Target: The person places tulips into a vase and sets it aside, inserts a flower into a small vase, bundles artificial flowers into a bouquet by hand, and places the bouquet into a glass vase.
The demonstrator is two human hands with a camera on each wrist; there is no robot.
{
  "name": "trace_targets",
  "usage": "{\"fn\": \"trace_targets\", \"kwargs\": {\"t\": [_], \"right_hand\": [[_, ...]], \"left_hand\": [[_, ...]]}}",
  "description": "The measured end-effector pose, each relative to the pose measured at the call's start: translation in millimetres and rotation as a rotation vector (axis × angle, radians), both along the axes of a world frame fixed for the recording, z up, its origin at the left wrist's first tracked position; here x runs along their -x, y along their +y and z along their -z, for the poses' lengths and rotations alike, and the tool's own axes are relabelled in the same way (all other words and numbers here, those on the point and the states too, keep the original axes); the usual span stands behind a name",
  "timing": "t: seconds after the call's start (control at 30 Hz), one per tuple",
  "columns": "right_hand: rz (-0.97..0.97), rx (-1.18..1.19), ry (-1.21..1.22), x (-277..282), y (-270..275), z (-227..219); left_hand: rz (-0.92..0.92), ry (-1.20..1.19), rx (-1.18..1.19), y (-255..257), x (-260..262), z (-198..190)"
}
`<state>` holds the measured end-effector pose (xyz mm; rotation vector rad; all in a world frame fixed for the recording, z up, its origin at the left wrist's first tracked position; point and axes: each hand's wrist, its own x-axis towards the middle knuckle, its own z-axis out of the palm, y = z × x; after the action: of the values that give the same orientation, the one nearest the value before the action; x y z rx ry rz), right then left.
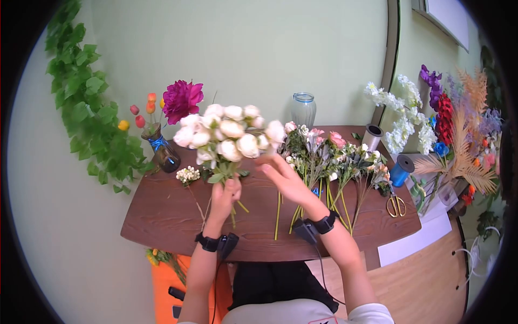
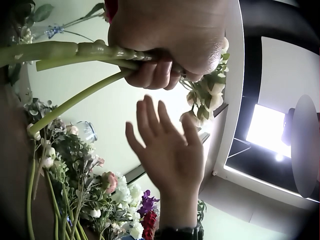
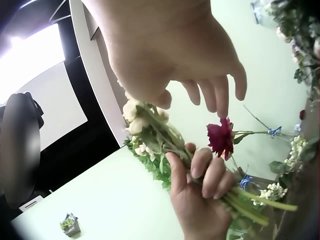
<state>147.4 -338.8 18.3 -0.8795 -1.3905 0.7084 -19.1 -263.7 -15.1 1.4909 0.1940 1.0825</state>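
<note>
Your brown wooden tabletop (image 1: 156,216) carries a blue-ribboned dark glass vase (image 1: 169,160), a white-blossomed sprig (image 1: 188,175), long-stemmed pink and white flowers (image 1: 309,159), a clear glass jar (image 1: 304,112), a pale spool (image 1: 371,140), a blue spool (image 1: 400,173) and gold-handled scissors (image 1: 394,197).

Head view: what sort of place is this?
Probably a flower-arranging workspace, perhaps a small studio: the dark wooden table bears loose stemmed flowers, gold-handled scissors and a blue spool, and the left hand grips a bunch of white flowers.
</note>
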Motion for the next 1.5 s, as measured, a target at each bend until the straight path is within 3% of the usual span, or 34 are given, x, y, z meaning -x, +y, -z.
{"fn": "trace_targets", "kwargs": {"t": [0.07, 0.2, 0.3, 0.4, 0.73, 0.93, 1.2, 1.27, 1.5], "right_hand": [[0.151, 0.137, -0.100, -29.3, 4.8, 25.0], [0.250, 0.357, -0.113, -74.1, 10.6, 69.5], [0.306, 0.551, -0.357, -92.9, 23.2, 103.8], [0.244, 0.730, -0.199, -73.5, 31.0, 94.6], [0.359, 0.816, -0.058, -68.0, 89.6, 106.8], [0.326, 0.526, 0.214, -65.0, 92.4, 87.7], [0.221, 0.373, 0.106, -26.3, 75.2, 31.4], [0.168, 0.342, 0.119, -15.8, 82.0, 38.9], [0.068, 0.561, 0.253, 13.8, 111.4, 76.7]], "left_hand": [[-0.031, -0.032, 0.025, 9.1, 10.5, 3.5], [-0.085, -0.042, 0.042, 15.7, 24.7, 6.6], [-0.109, -0.050, 0.055, 15.8, 28.9, 9.2], [-0.108, -0.048, 0.052, 16.7, 32.1, 12.9], [-0.151, -0.042, 0.028, 13.3, 57.0, 14.5], [-0.163, -0.097, 0.102, 16.9, 65.4, 18.2], [-0.173, -0.174, 0.102, 13.5, 74.1, 9.2], [-0.174, -0.195, 0.108, 11.2, 76.4, 6.8], [-0.164, -0.239, 0.109, 5.9, 89.9, 2.7]]}}
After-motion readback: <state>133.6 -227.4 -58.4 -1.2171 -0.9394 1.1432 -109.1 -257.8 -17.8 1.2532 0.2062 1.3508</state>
